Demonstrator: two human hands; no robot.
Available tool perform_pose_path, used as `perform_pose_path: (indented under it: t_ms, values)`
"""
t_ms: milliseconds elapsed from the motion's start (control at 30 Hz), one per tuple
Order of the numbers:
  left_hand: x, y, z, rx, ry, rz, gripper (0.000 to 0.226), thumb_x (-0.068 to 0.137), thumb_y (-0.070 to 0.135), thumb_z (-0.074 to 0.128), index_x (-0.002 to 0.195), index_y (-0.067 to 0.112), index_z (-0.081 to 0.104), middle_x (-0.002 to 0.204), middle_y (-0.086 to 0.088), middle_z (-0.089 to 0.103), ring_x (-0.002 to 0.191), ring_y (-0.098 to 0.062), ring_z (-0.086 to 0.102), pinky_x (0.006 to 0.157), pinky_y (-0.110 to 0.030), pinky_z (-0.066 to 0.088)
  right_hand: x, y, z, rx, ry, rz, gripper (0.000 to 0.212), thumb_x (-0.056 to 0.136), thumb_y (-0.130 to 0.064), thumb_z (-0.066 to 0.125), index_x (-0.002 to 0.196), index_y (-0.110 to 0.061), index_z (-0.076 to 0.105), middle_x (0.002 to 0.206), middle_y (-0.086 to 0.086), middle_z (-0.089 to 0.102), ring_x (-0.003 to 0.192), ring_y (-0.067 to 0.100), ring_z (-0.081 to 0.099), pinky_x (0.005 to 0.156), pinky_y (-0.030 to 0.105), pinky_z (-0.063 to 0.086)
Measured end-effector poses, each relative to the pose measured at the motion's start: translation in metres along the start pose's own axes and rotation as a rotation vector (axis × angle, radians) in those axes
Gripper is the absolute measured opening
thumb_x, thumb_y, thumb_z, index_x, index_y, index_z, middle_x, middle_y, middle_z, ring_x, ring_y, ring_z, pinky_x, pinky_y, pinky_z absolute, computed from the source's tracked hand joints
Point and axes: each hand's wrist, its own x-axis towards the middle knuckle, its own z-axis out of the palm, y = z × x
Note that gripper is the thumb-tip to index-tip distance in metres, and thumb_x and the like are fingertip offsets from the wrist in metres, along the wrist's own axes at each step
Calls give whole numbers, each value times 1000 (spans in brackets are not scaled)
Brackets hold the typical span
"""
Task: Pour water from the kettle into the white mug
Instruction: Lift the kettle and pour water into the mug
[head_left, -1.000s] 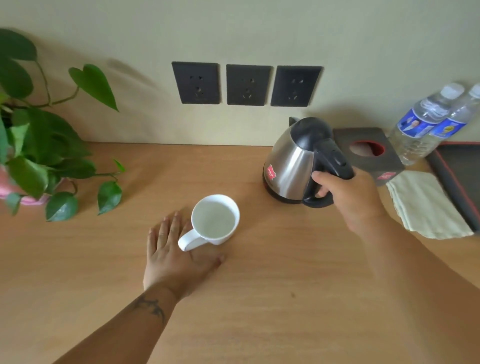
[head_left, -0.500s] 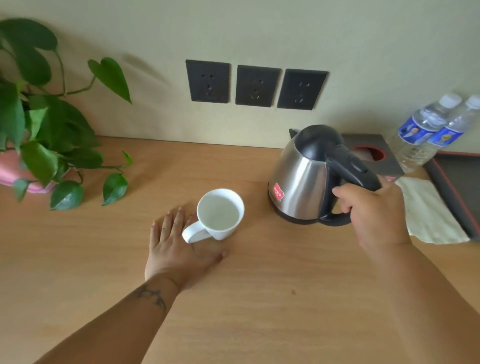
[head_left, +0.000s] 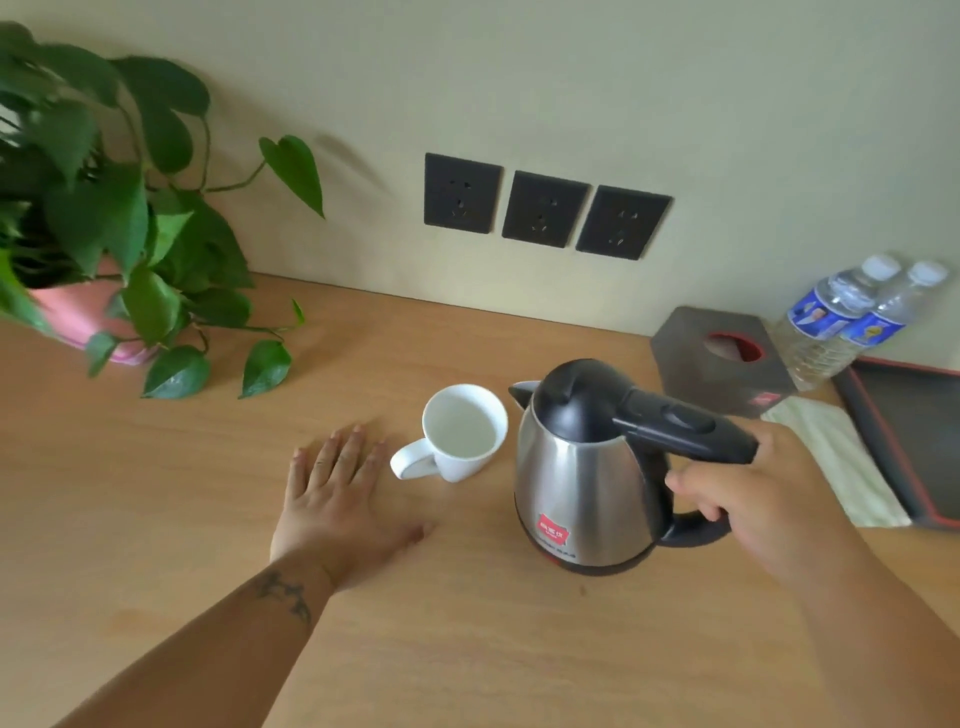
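Observation:
A white mug (head_left: 464, 430) stands upright on the wooden table (head_left: 467, 649), its handle pointing toward me and to the left. My left hand (head_left: 340, 506) lies flat on the table just left of the mug, fingers spread, not touching it. A steel kettle (head_left: 584, 475) with a black lid and handle is right beside the mug, upright, its spout toward the mug's rim. My right hand (head_left: 753, 499) grips the kettle's black handle. I cannot tell whether the kettle rests on the table.
A potted green plant (head_left: 104, 249) stands at the back left. Behind the kettle are a dark tissue box (head_left: 722, 364), two water bottles (head_left: 852, 322), a folded pale cloth (head_left: 836, 457) and a dark tray (head_left: 914, 431). Three black wall sockets (head_left: 545, 208) sit above.
My right hand has carried the kettle from near the tissue box toward me and leftward, up next to the mug. My left hand and the mug have stayed put.

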Motion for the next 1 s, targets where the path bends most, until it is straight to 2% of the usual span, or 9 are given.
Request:
perform_pose_path:
  t_ms: [67,167,267,367,467,567,667,900,1000]
  values:
    - [1,0,-1,-19,11,-16,119,62,100,26,159,35,5,169,9,-10,152,-12,-21,123,-49,-13,0,-6,-1,-32,-42,-1,54,70,4,73,36,-21,40,39,0,38,37,10,35,44,22,32]
    - [3,0,-3,-40,20,-34,117,62,98,29,158,33,13,169,10,-4,152,-11,-17,124,-47,-12,2,-14,-3,-58,-70,-23,60,72,14,69,35,-22,38,38,1,38,37,11,35,41,17,32]
    - [2,-1,-4,-45,13,-35,117,62,97,31,158,32,15,169,10,-3,152,-11,-17,124,-47,-11,3,-23,-2,-117,-85,-47,62,71,15,68,32,-23,39,38,1,39,37,13,37,38,13,34]
    - [2,-2,-4,-46,12,-31,117,63,97,30,158,32,13,169,10,-3,152,-11,-18,123,-47,-12,3,-31,0,-156,-90,-37,61,71,12,69,31,-23,40,36,-2,39,35,12,36,38,17,35]
    - [2,-3,-3,-37,7,-21,117,64,97,28,159,31,11,169,8,-5,152,-12,-19,123,-48,-13,2,-36,2,-229,-112,-33,45,64,-5,74,35,-22,43,37,-2,42,38,14,41,47,28,37]
    - [3,-3,-1,-37,13,-16,118,64,98,26,159,30,11,169,8,-7,152,-12,-20,123,-48,-13,0,-40,4,-241,-114,-1,41,63,-8,73,36,-22,45,39,-1,43,41,17,43,47,34,41]
    - [3,-3,-1,-38,15,-12,118,64,99,26,159,31,11,169,9,-7,152,-12,-20,123,-48,-13,-2,-43,7,-283,-119,-1,31,56,-18,68,39,-20,43,40,-3,41,45,19,42,55,38,38]
    - [2,-2,-2,-41,25,-13,119,63,99,26,159,30,11,169,8,-5,152,-12,-20,123,-48,-14,-4,-44,8,-296,-120,44,32,62,-14,72,43,-17,47,43,-2,44,48,19,44,56,39,38]
    - [2,-2,-1,-34,22,-13,117,64,99,27,159,31,10,169,8,-5,152,-12,-20,123,-48,-15,-3,-45,9,-312,-118,49,38,66,-9,72,39,-21,49,39,-6,45,46,16,45,56,36,39]
